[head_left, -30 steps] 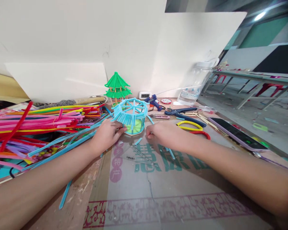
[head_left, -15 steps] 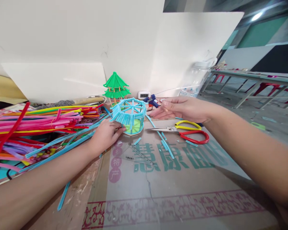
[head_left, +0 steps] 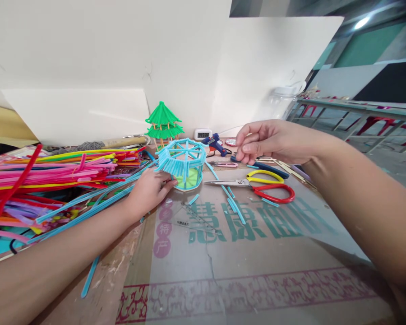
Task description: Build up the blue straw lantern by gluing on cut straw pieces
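Note:
My left hand (head_left: 152, 189) grips the lower left edge of a small model pavilion (head_left: 186, 151) made of light blue pipe cleaners, with a yellow-green floor. Its spoked top ring is open, and sloping blue strips cover the left part of its roof. Above the table, to the right of the model, my right hand (head_left: 262, 141) hangs with fingers curled and pressed together; anything between them is too small or hidden to make out. Below that hand lie scissors (head_left: 250, 181) with one yellow and one red handle. Short blue pipe-cleaner pieces (head_left: 232, 204) are scattered near the blades.
Bundles of colourful pipe cleaners (head_left: 54, 174) fill the left side. Behind the model stand a green-roofed pagoda (head_left: 163, 122), a small digital timer (head_left: 203, 134) and a blue glue gun (head_left: 217, 144). A pink cutter (head_left: 225, 164) and a clear ruler (head_left: 196, 219) lie on the tabletop.
My right hand has moved away from the model, up and to the right, and its fingers have curled in. My left hand and the model have stayed in place.

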Tool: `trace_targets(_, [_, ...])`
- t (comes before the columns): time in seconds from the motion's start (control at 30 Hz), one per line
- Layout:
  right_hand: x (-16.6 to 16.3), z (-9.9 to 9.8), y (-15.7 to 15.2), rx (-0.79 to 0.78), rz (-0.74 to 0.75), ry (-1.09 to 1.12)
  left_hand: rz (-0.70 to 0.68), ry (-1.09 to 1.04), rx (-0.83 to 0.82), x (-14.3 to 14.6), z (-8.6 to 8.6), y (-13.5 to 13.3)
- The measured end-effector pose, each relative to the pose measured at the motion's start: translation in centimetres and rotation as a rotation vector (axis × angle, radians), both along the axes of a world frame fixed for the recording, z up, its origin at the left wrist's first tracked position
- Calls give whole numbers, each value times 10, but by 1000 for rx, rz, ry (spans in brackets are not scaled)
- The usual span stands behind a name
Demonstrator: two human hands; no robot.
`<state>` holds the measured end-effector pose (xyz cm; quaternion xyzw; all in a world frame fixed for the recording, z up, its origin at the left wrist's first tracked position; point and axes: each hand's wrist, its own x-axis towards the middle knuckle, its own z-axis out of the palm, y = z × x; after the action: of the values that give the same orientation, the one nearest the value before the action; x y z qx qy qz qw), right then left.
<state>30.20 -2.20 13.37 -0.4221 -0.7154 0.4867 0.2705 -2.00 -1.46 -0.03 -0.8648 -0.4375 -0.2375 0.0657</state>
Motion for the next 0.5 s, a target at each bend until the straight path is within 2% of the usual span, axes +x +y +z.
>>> trace_targets(0.23, [19,17,-5,173,-126,32,-9,-23,-18,1,1,0])
trace_targets(0.4, [24,22,-6,102,-137,190,-25,-28,-17,1,1,0])
trace_targets(0.5, [26,25,-7,78,-192,321,-29,-27,-10,1,1,1])
